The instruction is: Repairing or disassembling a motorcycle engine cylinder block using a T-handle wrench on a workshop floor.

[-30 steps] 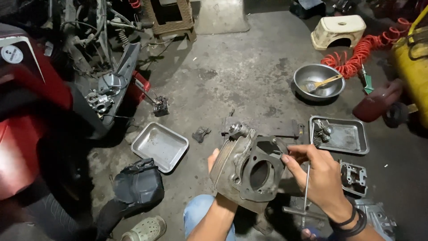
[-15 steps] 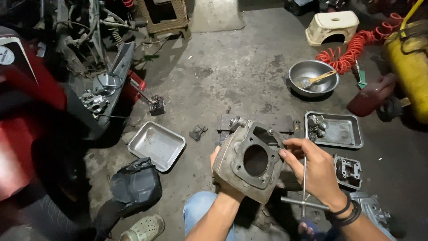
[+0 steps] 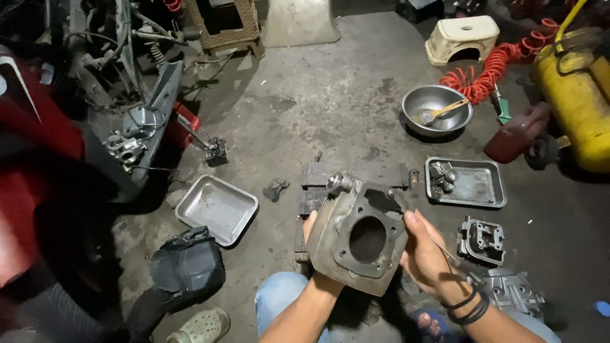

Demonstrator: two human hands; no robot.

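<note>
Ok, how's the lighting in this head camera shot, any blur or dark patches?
Head view: the grey metal engine cylinder block and concrete floor are evenly lit and sharp; the left edge falls into deep shadow, where the red bodywork is soft and blurred; the round steel bowl shows mild glare.

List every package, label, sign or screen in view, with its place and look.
None clearly show. The nearest thing is a round white patch on the red bodywork at the far left edge; too cut off to tell if it is a label.
</note>
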